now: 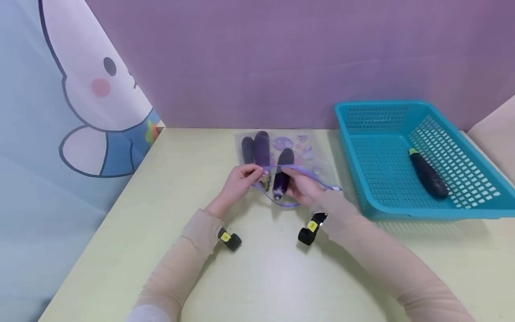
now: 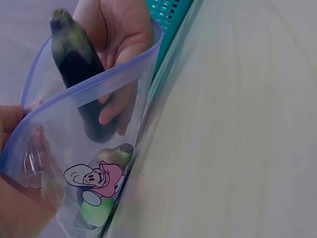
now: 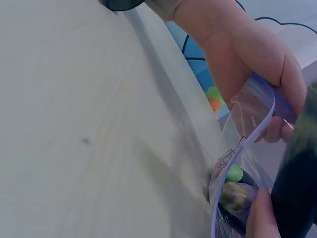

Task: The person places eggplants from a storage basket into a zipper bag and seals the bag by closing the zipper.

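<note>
A clear zip bag point(image 1: 322, 163) with a purple rim and printed pictures lies with its mouth held apart. My left hand point(image 1: 240, 180) pinches the rim on the left side. In my right hand point(image 1: 304, 187) is a dark eggplant point(image 2: 75, 62), which reaches down through the mouth with its stem end sticking out. Two more eggplants point(image 1: 262, 150) lie inside the bag, seen through the plastic; the right wrist view shows their green and brownish stem ends. My right fingers point(image 2: 116, 106) are partly behind the bag's front wall.
To the right stands a teal plastic basket point(image 1: 364, 179) with perforated walls. One eggplant point(image 1: 428, 174) lies in it. A purple backdrop point(image 1: 281, 62) rises behind the pale table point(image 1: 265, 273), and a cartoon cloth point(image 1: 88, 143) hangs at the left.
</note>
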Available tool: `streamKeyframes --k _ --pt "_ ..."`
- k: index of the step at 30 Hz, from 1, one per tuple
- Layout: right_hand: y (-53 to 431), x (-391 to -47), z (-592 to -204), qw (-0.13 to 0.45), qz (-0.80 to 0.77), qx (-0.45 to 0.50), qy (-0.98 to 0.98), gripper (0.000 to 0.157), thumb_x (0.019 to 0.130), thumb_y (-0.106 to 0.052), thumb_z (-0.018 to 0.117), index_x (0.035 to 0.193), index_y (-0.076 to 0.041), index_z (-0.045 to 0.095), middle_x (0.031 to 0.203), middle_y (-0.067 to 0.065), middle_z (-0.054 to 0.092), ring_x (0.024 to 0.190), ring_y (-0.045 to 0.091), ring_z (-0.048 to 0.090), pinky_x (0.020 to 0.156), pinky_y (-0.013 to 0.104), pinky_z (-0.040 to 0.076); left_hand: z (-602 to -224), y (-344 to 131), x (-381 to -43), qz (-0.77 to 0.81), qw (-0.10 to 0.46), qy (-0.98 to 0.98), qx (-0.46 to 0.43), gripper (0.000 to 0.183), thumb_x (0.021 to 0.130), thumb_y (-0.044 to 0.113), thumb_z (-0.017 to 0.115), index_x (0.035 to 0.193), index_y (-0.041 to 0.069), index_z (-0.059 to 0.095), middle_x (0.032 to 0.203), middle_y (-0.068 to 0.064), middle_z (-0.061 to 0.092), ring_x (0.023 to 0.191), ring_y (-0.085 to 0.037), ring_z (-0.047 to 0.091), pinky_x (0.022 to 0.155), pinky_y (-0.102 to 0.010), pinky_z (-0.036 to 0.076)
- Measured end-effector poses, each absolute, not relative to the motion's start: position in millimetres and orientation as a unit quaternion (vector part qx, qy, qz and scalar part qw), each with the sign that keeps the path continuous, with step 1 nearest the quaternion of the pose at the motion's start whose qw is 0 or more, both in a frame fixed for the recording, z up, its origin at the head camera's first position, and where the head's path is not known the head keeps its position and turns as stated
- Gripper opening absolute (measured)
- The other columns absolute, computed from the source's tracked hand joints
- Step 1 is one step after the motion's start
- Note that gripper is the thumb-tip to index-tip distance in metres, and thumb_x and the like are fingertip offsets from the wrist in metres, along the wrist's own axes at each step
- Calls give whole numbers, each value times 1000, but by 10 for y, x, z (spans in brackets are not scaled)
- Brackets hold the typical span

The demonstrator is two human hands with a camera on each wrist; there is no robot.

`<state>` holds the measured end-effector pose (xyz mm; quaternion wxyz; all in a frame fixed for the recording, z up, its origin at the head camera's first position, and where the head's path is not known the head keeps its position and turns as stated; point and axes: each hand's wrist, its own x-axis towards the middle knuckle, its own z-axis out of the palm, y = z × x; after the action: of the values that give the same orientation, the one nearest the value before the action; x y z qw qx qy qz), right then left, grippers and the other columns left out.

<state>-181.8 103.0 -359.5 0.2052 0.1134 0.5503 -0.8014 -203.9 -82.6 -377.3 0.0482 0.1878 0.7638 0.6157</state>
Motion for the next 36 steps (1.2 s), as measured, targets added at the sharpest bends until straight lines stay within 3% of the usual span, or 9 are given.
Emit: streamKeyframes --k 3,5,13,16,20,26,29,31,36 --pt "995 -1880 -3598 169 -826 154 515 13 100 -18 46 98 -8 54 82 -1 64 67 8 61 61 18 50 -3765 -816 -2029 616 46 763 190 22 95 6 53 99 -12 64 91 -33 60 67 -8 50 63 -18 42" --pt "974 -1929 -3590 159 -836 177 495 16 99 -20 49 86 -10 54 68 -4 62 58 6 59 55 17 48 -3765 -814 -2029 616 44 764 189 21 95 6 53 98 -12 64 88 -32 60 66 -9 50 62 -18 41" --pt "915 -2085 -3523 146 -837 233 473 27 97 -26 53 75 -12 60 53 -4 58 43 5 45 42 15 30 -3700 -790 -2028 619 42 761 190 21 95 7 54 98 -12 64 85 -29 59 64 -7 47 60 -18 39" --pt "889 -2119 -3506 133 -841 247 462 28 96 -26 55 72 -13 60 52 -3 58 42 6 46 41 15 29 -3680 -791 -2026 619 40 760 193 21 95 6 53 98 -12 64 87 -31 59 65 -9 48 60 -18 39" --pt "842 -2162 -3507 107 -852 262 441 19 95 -22 58 79 -11 57 56 -3 59 46 6 51 45 16 35 -3677 -790 -2025 621 40 758 196 21 95 5 53 98 -13 64 86 -26 62 69 -13 51 62 -18 41" --pt "807 -2211 -3529 77 -839 255 474 12 94 -21 58 89 -11 53 58 -5 57 45 5 49 43 14 35 -3691 -779 -2025 621 38 756 201 20 94 5 54 98 -12 65 79 -1 65 69 -6 51 64 -18 41" --pt "792 -2233 -3539 66 -827 254 497 11 94 -18 58 98 -9 54 64 -5 56 48 5 50 46 14 39 -3710 -787 -2030 618 33 758 204 20 94 5 54 97 -12 65 79 -6 65 68 -5 49 63 -18 40" --pt "774 -2248 -3544 62 -820 254 509 20 95 -15 57 111 -4 55 75 -2 55 55 6 54 52 14 44 -3719 -797 -2027 614 32 762 205 20 95 5 54 98 -12 65 82 -15 64 68 -5 48 63 -18 40" --pt "699 -2284 -3556 63 -764 255 590 33 93 -14 57 121 3 56 82 2 52 62 8 52 56 14 44 -3722 -828 -2008 604 18 770 205 20 95 5 54 97 -11 66 86 -27 62 68 -4 48 63 -18 39"
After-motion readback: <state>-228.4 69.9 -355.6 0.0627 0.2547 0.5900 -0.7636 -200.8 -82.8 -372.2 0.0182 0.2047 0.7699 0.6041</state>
